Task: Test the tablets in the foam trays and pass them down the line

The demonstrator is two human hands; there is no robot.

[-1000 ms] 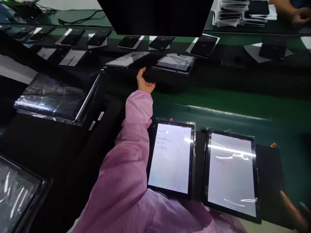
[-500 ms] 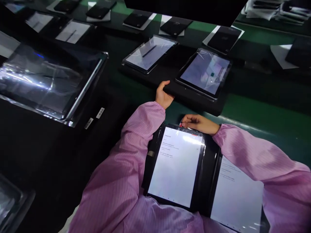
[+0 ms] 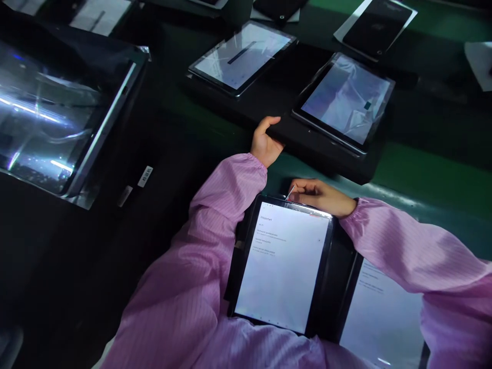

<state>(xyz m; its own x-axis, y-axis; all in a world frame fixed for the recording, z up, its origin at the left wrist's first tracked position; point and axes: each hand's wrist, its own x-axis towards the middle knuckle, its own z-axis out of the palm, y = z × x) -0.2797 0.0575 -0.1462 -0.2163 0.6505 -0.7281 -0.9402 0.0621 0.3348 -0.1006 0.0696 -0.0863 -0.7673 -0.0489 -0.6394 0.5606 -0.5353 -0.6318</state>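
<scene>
In front of me a tablet [image 3: 282, 271] lies face up, its lit screen headed "Internet". At its top edge my right hand [image 3: 323, 197] is closed in a pinch on a small thin piece [image 3: 290, 191], whitish with a bit of red. Too little of that piece shows to name it. Further out, my left hand [image 3: 267, 142] is by the edge of a black pad [image 3: 261, 110], thumb stretched out and apart; its other fingers are mostly hidden. A second lit tablet [image 3: 384, 312] lies to the right, partly under my right sleeve.
On the black pad lie two lit tablets, one on the left [image 3: 244, 56] and one on the right [image 3: 348, 97]. A larger film-wrapped device [image 3: 57, 113] is at left, near two small white labels [image 3: 145, 176]. A dark tablet [image 3: 376, 25] rests on white paper behind.
The view has tilted down and closer, so the background slid upward. Both hands keep nearly the same places, the right still pinching at the tablet's top edge.
</scene>
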